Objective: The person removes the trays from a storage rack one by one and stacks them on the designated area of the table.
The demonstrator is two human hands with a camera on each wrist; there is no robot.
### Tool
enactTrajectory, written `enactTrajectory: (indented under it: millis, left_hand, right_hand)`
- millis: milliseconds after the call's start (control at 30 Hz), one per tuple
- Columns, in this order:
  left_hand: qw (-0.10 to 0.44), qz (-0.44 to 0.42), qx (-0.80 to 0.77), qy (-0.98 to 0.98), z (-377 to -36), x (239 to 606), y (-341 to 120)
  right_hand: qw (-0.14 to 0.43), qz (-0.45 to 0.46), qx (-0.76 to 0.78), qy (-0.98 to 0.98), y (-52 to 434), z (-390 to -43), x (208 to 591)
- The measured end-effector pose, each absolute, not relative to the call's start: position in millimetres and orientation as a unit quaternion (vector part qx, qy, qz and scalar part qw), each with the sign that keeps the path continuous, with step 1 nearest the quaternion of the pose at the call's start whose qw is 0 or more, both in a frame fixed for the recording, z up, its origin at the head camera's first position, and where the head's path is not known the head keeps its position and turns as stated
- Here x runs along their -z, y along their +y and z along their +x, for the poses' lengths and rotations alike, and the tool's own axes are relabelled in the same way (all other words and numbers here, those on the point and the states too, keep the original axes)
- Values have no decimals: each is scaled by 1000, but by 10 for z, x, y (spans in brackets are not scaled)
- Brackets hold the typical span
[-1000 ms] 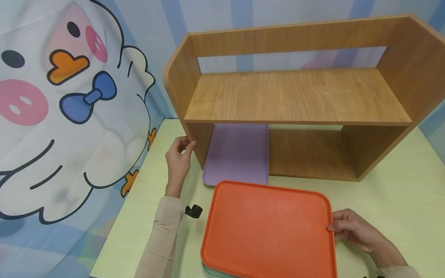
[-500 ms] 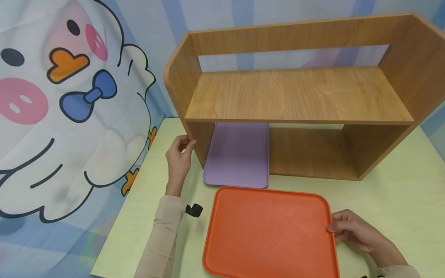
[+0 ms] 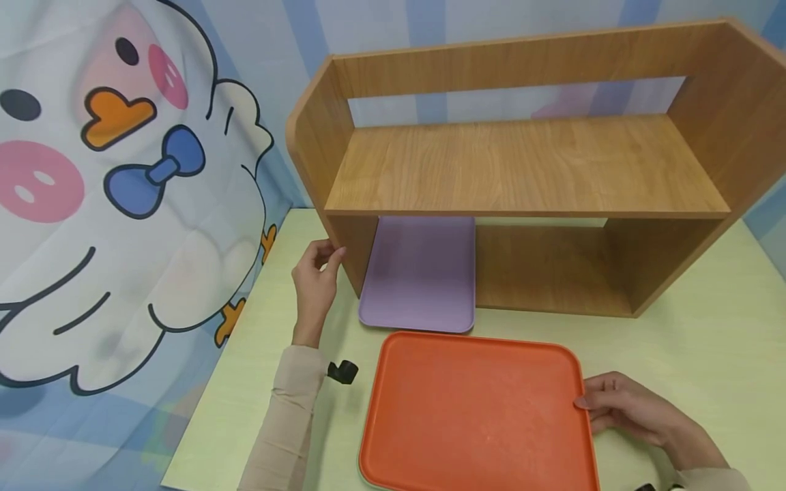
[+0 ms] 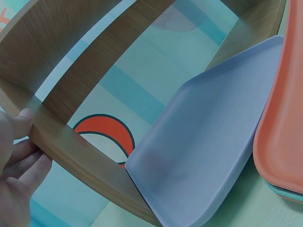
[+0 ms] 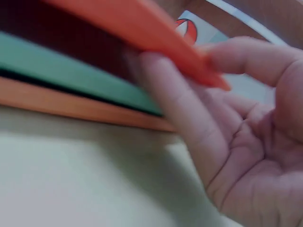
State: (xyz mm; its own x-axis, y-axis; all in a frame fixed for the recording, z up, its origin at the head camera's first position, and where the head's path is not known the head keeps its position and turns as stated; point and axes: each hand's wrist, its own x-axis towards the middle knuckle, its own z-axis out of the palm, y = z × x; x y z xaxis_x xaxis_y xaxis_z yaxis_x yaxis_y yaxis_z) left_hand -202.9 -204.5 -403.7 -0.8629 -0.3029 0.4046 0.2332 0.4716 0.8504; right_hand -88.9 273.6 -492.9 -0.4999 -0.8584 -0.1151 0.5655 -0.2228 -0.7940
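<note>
The orange tray (image 3: 479, 409), pinched at its right edge by the right hand (image 3: 632, 412), has slid back toward the desk's near edge and now lies clear of the purple tray (image 3: 420, 273) under the shelf (image 3: 522, 164). The left hand (image 3: 314, 286) still grips the shelf's left panel. The stack beneath shows only in the blurred right wrist view: a green tray (image 5: 71, 71), then another orange one.

A cartoon duck backdrop (image 3: 123, 204) hangs left of the pale green table (image 3: 694, 341). Blue-striped wall fabric (image 3: 424, 20) hangs behind the table. A small black clip (image 3: 342, 372) sits above the table's left part.
</note>
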Motion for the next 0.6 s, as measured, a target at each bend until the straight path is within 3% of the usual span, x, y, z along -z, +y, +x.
enactTrajectory:
  millis: [233, 600]
  left_hand:
    - [265, 15, 524, -809, -2026, 4041, -2048]
    - [265, 14, 520, -812, -2031, 4043, -2045]
  right_hand:
    - [480, -165, 716, 480, 2775, -889, 4800]
    - [378, -141, 549, 732, 2681, -825, 4560]
